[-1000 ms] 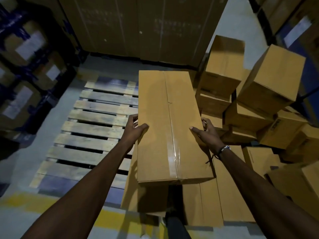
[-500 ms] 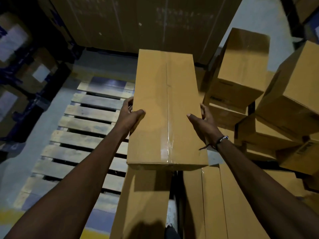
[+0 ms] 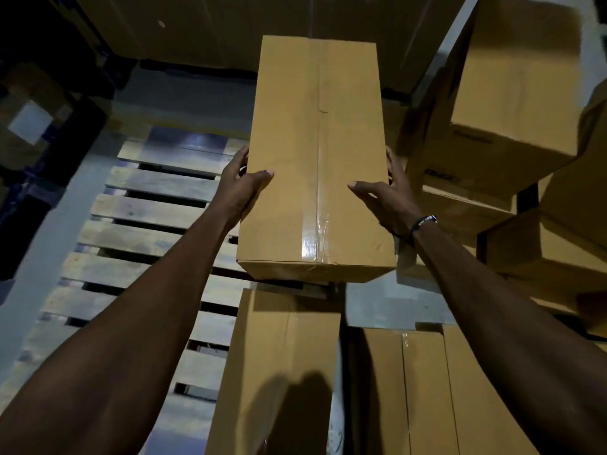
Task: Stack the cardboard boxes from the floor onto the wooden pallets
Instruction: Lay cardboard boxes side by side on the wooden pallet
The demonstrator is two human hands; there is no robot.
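I hold a long taped cardboard box up in front of me, lengthwise away from me. My left hand grips its left side and my right hand its right side, thumbs on top. A slatted wooden pallet lies on the floor to the left, bare where it shows. Below the held box, another long box lies at the pallet's right edge. Two more flat boxes lie beside it on the right.
A loose heap of cardboard boxes is piled at the right. A wall of tall cartons stands behind the pallet. Dark blue racking with labelled boxes runs along the left. Grey floor shows between the boxes.
The held box has risen and moved away from me, off the boxes it lay on. The view has shifted forward and closer to the pallet.
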